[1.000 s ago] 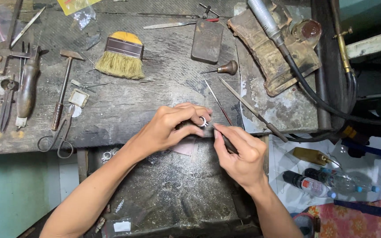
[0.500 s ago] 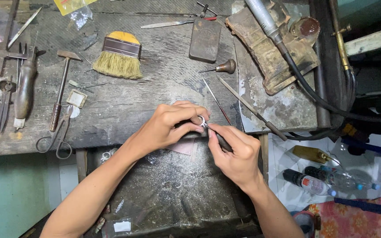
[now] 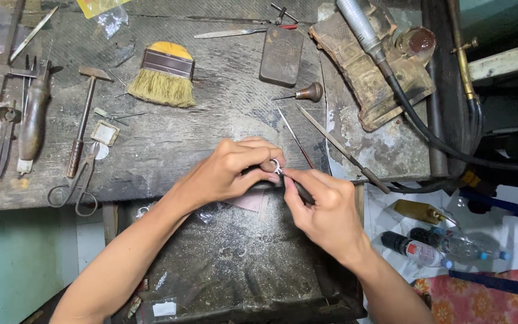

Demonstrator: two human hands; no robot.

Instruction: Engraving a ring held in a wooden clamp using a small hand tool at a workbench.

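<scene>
Left hand (image 3: 229, 171) pinches the small silver ring (image 3: 275, 166) over the bench (image 3: 211, 132) edge while the right hand (image 3: 325, 207), closed on a thin dark tool (image 3: 300, 191), works it, clearly mid-job, unfinished.

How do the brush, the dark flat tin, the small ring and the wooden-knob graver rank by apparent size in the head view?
1. brush
2. dark flat tin, looks close to the brush, so that order is unsure
3. wooden-knob graver
4. small ring, pinched between both hands
</scene>
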